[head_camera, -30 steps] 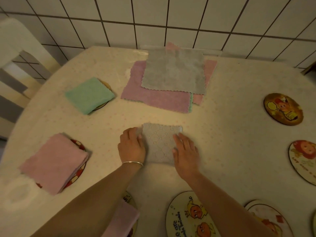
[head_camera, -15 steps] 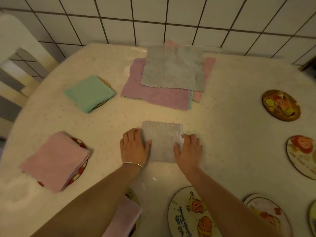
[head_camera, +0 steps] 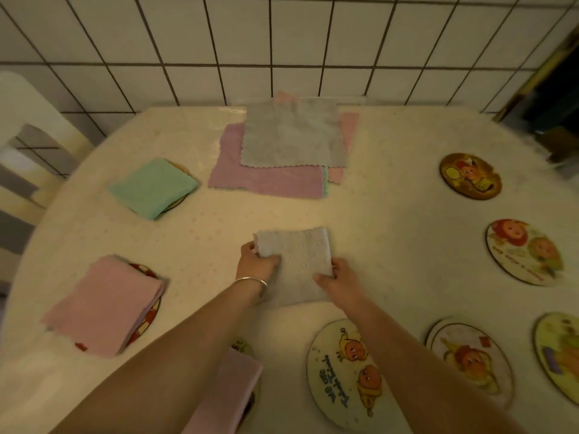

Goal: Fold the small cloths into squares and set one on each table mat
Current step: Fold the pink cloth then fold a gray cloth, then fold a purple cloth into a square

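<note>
A folded grey cloth (head_camera: 297, 258) sits at the table's middle, its near part raised off the surface. My left hand (head_camera: 255, 263) grips its left edge, thumb on top. My right hand (head_camera: 340, 281) pinches its right near edge. A stack of unfolded cloths, grey (head_camera: 294, 136) over pink (head_camera: 266, 180), lies at the back. A folded green cloth (head_camera: 153, 187) covers a mat at the left. A folded pink cloth (head_camera: 103, 303) covers a red mat (head_camera: 150, 311) at the near left. Another folded pink cloth (head_camera: 228, 389) lies under my left forearm.
Bare round picture mats lie at the right (head_camera: 470, 177), (head_camera: 524, 252), and near edge (head_camera: 344, 374), (head_camera: 470, 361), (head_camera: 557, 355). A tiled wall (head_camera: 282, 48) stands behind the table. A white chair (head_camera: 25, 126) stands at the left.
Both hands went from pressing flat on the folded grey cloth to gripping its side edges. The cloth's near part has lifted off the table.
</note>
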